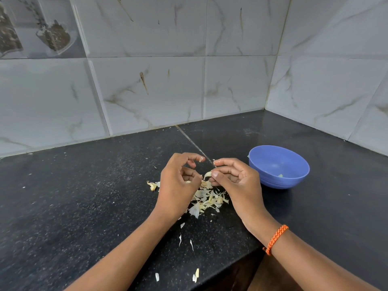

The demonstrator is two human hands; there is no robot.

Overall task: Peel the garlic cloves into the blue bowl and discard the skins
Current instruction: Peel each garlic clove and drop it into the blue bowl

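Observation:
My right hand (233, 177) pinches a pale garlic clove (207, 174) between thumb and fingers, just above a pile of papery skins (207, 199) on the black counter. My left hand (178, 181) hovers close beside it with curled fingers; something pale shows at its fingertips, too small to name. The blue bowl (294, 156) stands to the right of my right hand, with a small pale piece (280, 175) lying inside. More garlic bits (153, 185) lie left of my left hand.
Loose skin flakes (196, 274) are scattered toward the counter's front edge (241, 261). Tiled walls (147, 91) meet in a corner behind and right of the bowl. An orange braided band (275, 238) circles my right wrist.

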